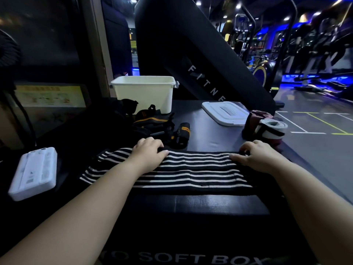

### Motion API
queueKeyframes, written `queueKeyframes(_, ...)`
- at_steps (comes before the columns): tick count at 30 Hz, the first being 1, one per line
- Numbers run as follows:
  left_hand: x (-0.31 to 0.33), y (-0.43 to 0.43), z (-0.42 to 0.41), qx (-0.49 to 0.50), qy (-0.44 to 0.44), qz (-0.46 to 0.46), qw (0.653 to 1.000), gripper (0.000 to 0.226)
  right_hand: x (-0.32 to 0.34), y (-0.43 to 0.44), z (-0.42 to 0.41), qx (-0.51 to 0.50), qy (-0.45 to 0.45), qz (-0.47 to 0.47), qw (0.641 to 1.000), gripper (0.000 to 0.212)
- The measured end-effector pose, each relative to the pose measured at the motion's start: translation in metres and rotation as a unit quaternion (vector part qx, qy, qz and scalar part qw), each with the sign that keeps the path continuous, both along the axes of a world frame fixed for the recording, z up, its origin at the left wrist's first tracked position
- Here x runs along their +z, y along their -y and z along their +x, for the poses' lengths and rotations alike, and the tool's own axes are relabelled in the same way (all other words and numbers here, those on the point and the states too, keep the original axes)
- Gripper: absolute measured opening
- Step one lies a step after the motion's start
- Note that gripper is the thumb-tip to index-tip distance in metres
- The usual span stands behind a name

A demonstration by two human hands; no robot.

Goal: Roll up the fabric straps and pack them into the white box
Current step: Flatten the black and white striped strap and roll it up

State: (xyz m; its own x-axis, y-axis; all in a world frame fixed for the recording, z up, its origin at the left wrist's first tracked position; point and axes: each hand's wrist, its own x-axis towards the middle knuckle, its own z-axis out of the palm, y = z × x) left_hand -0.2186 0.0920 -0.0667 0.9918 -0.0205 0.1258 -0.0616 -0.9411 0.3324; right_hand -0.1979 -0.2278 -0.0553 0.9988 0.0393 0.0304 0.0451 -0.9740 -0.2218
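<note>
Two hands on a black-and-white striped fabric strap (191, 169) spread flat across the black padded desk (210, 131).

The left hand (150, 152) and right hand (257, 155) each close their grip on the strap's far edge, fingers curled over it and thumbs on top. The open white plastic box (145, 96) stands at the back of the desk, well apart from the strap. Its flat white lid (223, 113) lies to its right.

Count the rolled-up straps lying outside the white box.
3: a black-and-orange roll just beyond the left hand, a white roll at the right edge, and a maroon roll beside it. The dark strap pile may hide more.
</note>
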Motion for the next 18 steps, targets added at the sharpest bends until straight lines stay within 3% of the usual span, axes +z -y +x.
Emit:
queueKeyframes(5, -0.003, -0.005, -0.002, -0.052, 0.025, -0.097, 0.994, 0.009, -0.004, 0.005, 0.005, 0.017, 0.017, 0.023, 0.999, 0.041)
queueKeyframes(12, 0.0, -0.01, -0.006, -0.066, 0.037, -0.166, 0.983, 0.004, 0.008, 0.004, 0.002, 0.052, 0.083, 0.051, 0.994, 0.029)
queueKeyframes(18, 0.007, -0.01, -0.007, -0.08, 0.05, -0.193, 0.977, 0.005, 0.02, 0.006, 0.001, 0.064, 0.109, 0.139, 0.982, 0.014)
